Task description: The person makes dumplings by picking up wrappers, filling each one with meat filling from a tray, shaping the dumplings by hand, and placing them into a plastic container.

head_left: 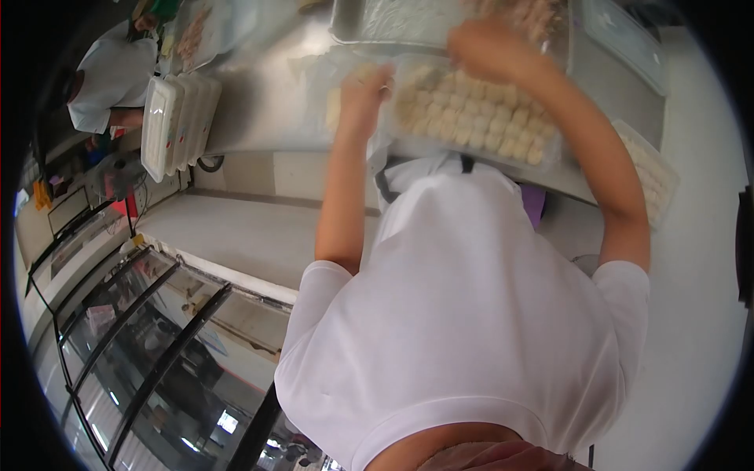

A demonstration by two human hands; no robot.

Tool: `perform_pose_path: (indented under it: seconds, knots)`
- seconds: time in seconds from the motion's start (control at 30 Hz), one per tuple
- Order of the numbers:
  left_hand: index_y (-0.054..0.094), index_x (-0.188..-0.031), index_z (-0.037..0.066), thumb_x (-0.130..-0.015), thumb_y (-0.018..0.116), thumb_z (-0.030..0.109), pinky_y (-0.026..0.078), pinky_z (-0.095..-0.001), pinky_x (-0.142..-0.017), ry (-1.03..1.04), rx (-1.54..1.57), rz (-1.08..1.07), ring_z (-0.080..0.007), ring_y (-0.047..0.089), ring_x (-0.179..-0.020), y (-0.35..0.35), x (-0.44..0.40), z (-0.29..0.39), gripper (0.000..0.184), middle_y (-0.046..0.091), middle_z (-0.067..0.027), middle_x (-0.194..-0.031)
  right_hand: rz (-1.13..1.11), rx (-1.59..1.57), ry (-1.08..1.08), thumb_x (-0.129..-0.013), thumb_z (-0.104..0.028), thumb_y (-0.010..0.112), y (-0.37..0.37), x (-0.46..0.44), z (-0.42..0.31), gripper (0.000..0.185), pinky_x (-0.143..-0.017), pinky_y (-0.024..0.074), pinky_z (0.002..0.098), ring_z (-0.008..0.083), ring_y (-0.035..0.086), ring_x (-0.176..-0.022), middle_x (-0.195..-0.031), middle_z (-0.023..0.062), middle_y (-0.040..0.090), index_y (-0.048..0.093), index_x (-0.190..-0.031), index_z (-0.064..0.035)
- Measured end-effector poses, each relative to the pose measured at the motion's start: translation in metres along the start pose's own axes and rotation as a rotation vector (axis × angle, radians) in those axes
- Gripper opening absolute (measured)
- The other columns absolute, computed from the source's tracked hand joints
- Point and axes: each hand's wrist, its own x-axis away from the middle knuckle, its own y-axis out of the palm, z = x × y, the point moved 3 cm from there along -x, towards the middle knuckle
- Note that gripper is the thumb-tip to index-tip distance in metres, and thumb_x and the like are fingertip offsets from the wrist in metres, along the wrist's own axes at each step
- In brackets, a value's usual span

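Note:
My left hand (363,98) is closed at the left side of a clear tray, by a pale, dough-like piece (334,110); whatever its fingers grip is hidden. Rows of small round whitish balls (471,118) fill the clear tray (503,159) in front of my body. Above the far edge of those rows is my right hand (487,51), smeared by motion, so its fingers cannot be made out. Just beyond it, a white-rimmed tray (369,39) has a pale, wet-looking bottom, and pinkish shredded filling (534,20) lies to its right.
Several white lidded trays (177,125) stand on edge at the left of the metal table (259,102). Behind them a co-worker in a white shirt (114,74) is near another tray of pinkish food (194,35). At right, another tray of pale balls (650,173) sits beyond my arm.

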Motion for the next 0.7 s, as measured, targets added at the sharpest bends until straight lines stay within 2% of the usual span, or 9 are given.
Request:
perform_pose_path:
  seconds: [0.03, 0.17, 0.23, 0.33, 0.37, 0.43, 0.57, 0.67, 0.7]
  knots:
    - [0.063, -0.103, -0.002, -0.092, 0.056, 0.005, 0.044, -0.0261, -0.062, 0.036, -0.068, -0.013, -0.0115, 0.057, -0.073, 0.003, -0.003, -0.004, 0.015, 0.063, -0.0054, -0.089, 0.095, -0.047, 0.014, -0.080, -0.008, 0.066, -0.004, 0.008, 0.000, 0.011, -0.077, 0.0529, 0.0460, 0.0343, 0.068, -0.089, -0.090, 0.0158, 0.070, 0.071, -0.088, -0.0049]
    - [0.062, -0.108, -0.005, -0.087, 0.060, 0.001, 0.047, -0.0277, -0.061, 0.015, 0.006, -0.015, -0.0135, 0.059, -0.073, 0.001, -0.011, -0.028, 0.023, 0.062, -0.0075, -0.089, -0.011, -0.164, 0.074, -0.080, -0.011, 0.068, -0.017, 0.029, 0.012, 0.011, -0.080, 0.0517, 0.0441, 0.0324, 0.068, -0.091, -0.093, 0.0137, 0.070, 0.071, -0.090, -0.0060]
    - [0.061, -0.111, -0.007, -0.085, 0.063, 0.006, 0.050, -0.0311, -0.063, 0.532, -0.855, 0.128, -0.0174, 0.062, -0.077, 0.005, -0.009, -0.019, 0.029, 0.061, -0.0099, -0.086, 0.202, -0.172, 0.016, -0.081, -0.014, 0.070, -0.022, 0.044, 0.023, 0.013, -0.078, 0.0517, 0.0423, 0.0294, 0.067, -0.087, -0.093, 0.0125, 0.070, 0.072, -0.092, -0.0062]
    - [0.062, -0.113, -0.002, -0.084, 0.068, 0.015, 0.052, -0.0373, -0.066, 0.583, -0.916, 0.173, -0.0248, 0.064, -0.078, 0.027, 0.004, -0.001, 0.033, 0.060, -0.0121, -0.085, 0.165, -0.267, 0.050, -0.082, -0.013, 0.070, -0.029, 0.053, 0.035, 0.013, -0.076, 0.0516, 0.0394, 0.0268, 0.067, -0.083, -0.089, 0.0109, 0.070, 0.072, -0.092, -0.0057]
    - [0.062, -0.113, -0.002, -0.084, 0.068, 0.015, 0.052, -0.0373, -0.066, 0.585, -0.917, 0.165, -0.0248, 0.064, -0.078, 0.031, 0.009, 0.007, 0.033, 0.060, -0.0121, -0.085, 0.168, -0.268, 0.058, -0.082, -0.013, 0.070, -0.032, 0.056, 0.037, 0.013, -0.076, 0.0516, 0.0394, 0.0268, 0.067, -0.083, -0.089, 0.0109, 0.070, 0.072, -0.092, -0.0057]
    - [0.065, -0.111, 0.004, -0.081, 0.074, 0.022, 0.052, -0.0418, -0.068, 0.508, -1.340, 0.010, -0.0307, 0.063, -0.080, 0.041, 0.013, 0.013, 0.035, 0.060, -0.0127, -0.088, 0.143, -0.294, 0.083, -0.082, -0.013, 0.070, -0.038, 0.062, 0.039, 0.013, -0.074, 0.0516, 0.0369, 0.0258, 0.067, -0.082, -0.087, 0.0106, 0.071, 0.071, -0.091, -0.0043]
    - [0.067, -0.108, 0.008, -0.077, 0.077, 0.024, 0.051, -0.0433, -0.072, 0.500, -1.395, -0.037, -0.0330, 0.061, -0.087, 0.044, 0.008, 0.012, 0.036, 0.062, -0.0117, -0.093, 0.214, -0.411, 0.116, -0.082, -0.013, 0.069, -0.041, 0.078, 0.049, 0.015, -0.074, 0.0515, 0.0355, 0.0273, 0.067, -0.082, -0.088, 0.0118, 0.071, 0.071, -0.092, -0.0014]
    - [0.068, -0.106, 0.007, -0.079, 0.074, 0.019, 0.051, -0.0410, -0.078, 0.634, -1.423, 0.030, -0.0311, 0.059, -0.097, 0.049, 0.012, 0.026, 0.030, 0.064, -0.0113, -0.098, 0.223, -0.458, 0.161, -0.083, -0.013, 0.069, -0.041, 0.094, 0.058, 0.018, -0.076, 0.0518, 0.0347, 0.0272, 0.067, -0.083, -0.091, 0.0139, 0.071, 0.071, -0.094, 0.0011]
    - [0.068, -0.107, 0.007, -0.080, 0.073, 0.016, 0.050, -0.0408, -0.080, 0.735, -1.355, -0.096, -0.0310, 0.059, -0.099, 0.049, 0.008, 0.021, 0.029, 0.064, -0.0107, -0.103, 0.238, -0.481, 0.182, -0.084, -0.013, 0.068, -0.041, 0.099, 0.061, 0.020, -0.078, 0.0518, 0.0345, 0.0270, 0.067, -0.085, -0.093, 0.0149, 0.071, 0.070, -0.096, 0.0019]
